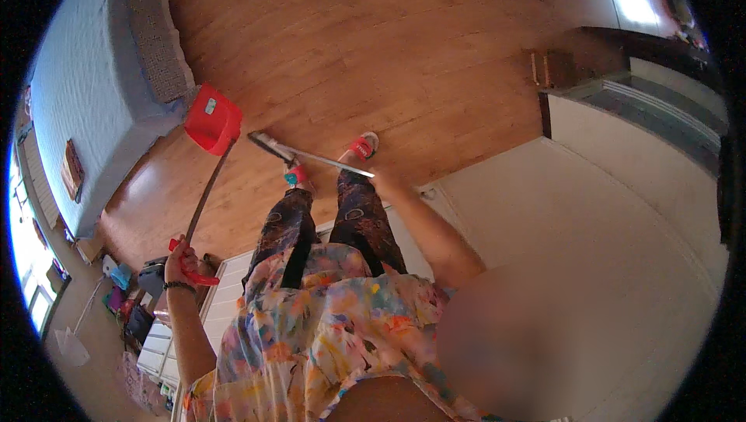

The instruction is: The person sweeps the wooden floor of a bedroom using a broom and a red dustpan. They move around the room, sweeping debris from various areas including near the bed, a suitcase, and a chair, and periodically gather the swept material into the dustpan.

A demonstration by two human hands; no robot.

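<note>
The left hand, fingers curled, is clasping the red grip of a long-handled dustpan, likely feeling light, stiff, best held there; its red pan is showing beside a blue-covered bed. The right hand is meeting a broom, finger closure unclear.

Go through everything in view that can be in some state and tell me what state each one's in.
Red dustpan: held in the left hand; unclear whether it touches the floor
Left hand: closed
Broom: held in the right hand, slanting
Right hand: closed, partly hidden
Red-strapped slippers: worn
Blue cover: spread out, side hanging down
</note>
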